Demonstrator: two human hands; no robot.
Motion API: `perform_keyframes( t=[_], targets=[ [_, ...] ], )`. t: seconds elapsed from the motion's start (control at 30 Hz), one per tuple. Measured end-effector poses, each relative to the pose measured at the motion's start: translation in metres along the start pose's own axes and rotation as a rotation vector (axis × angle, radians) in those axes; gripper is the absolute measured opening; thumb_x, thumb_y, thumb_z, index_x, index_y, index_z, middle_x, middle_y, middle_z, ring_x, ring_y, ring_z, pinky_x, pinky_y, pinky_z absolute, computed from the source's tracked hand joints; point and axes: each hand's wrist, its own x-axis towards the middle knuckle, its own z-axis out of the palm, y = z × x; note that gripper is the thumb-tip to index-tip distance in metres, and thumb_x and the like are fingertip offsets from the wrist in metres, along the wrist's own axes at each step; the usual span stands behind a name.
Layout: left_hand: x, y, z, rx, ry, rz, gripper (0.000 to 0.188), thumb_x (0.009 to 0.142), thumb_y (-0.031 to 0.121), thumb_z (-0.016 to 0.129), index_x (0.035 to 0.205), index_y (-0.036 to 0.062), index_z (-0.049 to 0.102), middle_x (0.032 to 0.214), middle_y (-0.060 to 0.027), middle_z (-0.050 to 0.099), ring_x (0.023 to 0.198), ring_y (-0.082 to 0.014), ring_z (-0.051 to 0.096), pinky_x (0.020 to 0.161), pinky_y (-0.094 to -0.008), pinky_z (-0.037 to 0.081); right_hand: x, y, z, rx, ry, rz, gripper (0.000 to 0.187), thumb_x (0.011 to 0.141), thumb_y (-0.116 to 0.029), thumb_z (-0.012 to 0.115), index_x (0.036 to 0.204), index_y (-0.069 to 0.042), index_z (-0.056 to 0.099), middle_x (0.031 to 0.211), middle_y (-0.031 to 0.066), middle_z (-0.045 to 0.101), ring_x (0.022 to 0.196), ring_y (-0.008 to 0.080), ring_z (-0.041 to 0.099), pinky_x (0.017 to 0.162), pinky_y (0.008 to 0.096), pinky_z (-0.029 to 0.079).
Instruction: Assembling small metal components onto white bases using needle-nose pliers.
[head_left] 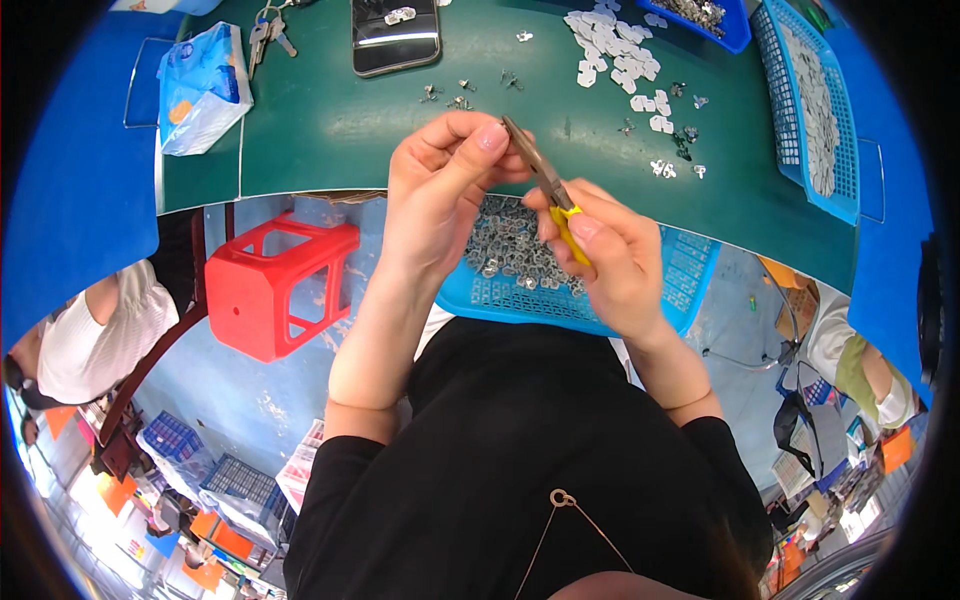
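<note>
Necklace (563, 497) cut off; pliers (541, 172) partly covered.

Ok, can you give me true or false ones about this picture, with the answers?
1. The right hand holds the pliers. True.
2. The stool is green. False: the stool is red.
3. The keys lie left of the phone. True.
4. The left hand grips the phone. False: the phone lies on the table; the left hand is by the pliers' tips.
5. The pliers have yellow handles. True.
</note>
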Motion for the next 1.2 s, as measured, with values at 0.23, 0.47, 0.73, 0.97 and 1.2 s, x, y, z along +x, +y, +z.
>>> perform_keyframes(
  t=[0.23, 0.47, 0.73, 0.97, 1.2],
  targets=[
    [0.006, 0.013, 0.005, 0.452, 0.209, 0.051, 0.016, 0.084, 0.010, 0.063, 0.093, -0.0035, 0.064, 0.084, -0.0109, 0.066, 0.074, -0.0146, 0.064, 0.070, -0.0258, 0.053, 0.009, 0.005, 0.008, 0.045, 0.068, 0.122, 0.044, 0.090, -0.023, 0.040, 0.117, 0.009, 0.049, 0.085, 0.0059, 0.051, 0.068, 0.0078, 0.044, 0.052, 0.0193, 0.032],
    [0.023, 0.028, -0.012, 0.950, 0.235, 0.220, 0.019, 0.081, 0.012, 0.067, 0.092, -0.0027, 0.066, 0.083, -0.0071, 0.067, 0.076, -0.0113, 0.064, 0.064, -0.0215, 0.050, 0.011, 0.010, -0.003, 0.045, 0.175, 0.080, 0.044, 0.090, -0.023, 0.040, 0.120, 0.009, 0.048, 0.090, 0.0062, 0.053, 0.068, 0.0079, 0.043, 0.054, 0.0197, 0.033],
    [0.076, 0.044, -0.006, 1.983, -0.018, 0.540, 0.017, 0.072, 0.020, 0.071, 0.087, 0.0142, 0.069, 0.083, -0.0020, 0.065, 0.076, -0.0158, 0.061, 0.065, -0.0281, 0.047, 0.006, 0.007, -0.015, 0.015, 0.195, -0.022, 0.045, 0.089, -0.023, 0.040, 0.121, 0.009, 0.048, 0.092, 0.0072, 0.053, 0.064, 0.0077, 0.041, 0.054, 0.0199, 0.031],
    [0.116, 0.026, 0.008, 2.075, -0.206, 0.445, 0.020, 0.072, 0.015, 0.066, 0.090, 0.0060, 0.064, 0.081, -0.0115, 0.063, 0.076, -0.0291, 0.061, 0.068, -0.0345, 0.048, 0.003, 0.005, -0.015, -0.030, 0.198, -0.074, 0.044, 0.089, -0.021, 0.041, 0.120, 0.009, 0.049, 0.094, 0.0077, 0.053, 0.069, 0.0076, 0.043, 0.055, 0.0196, 0.033],
    [0.053, 0.029, 0.020, 1.093, 0.006, 0.406, 0.014, 0.074, 0.008, 0.071, 0.087, 0.0032, 0.069, 0.078, -0.0019, 0.066, 0.069, -0.0069, 0.058, 0.062, -0.0196, 0.044, 0.011, 0.012, -0.014, -0.291, 0.289, -0.286, 0.038, 0.086, -0.008, 0.047, 0.121, 0.005, 0.051, 0.102, 0.0091, 0.055, 0.075, 0.0066, 0.045, 0.059, 0.0176, 0.036]
  ],
)
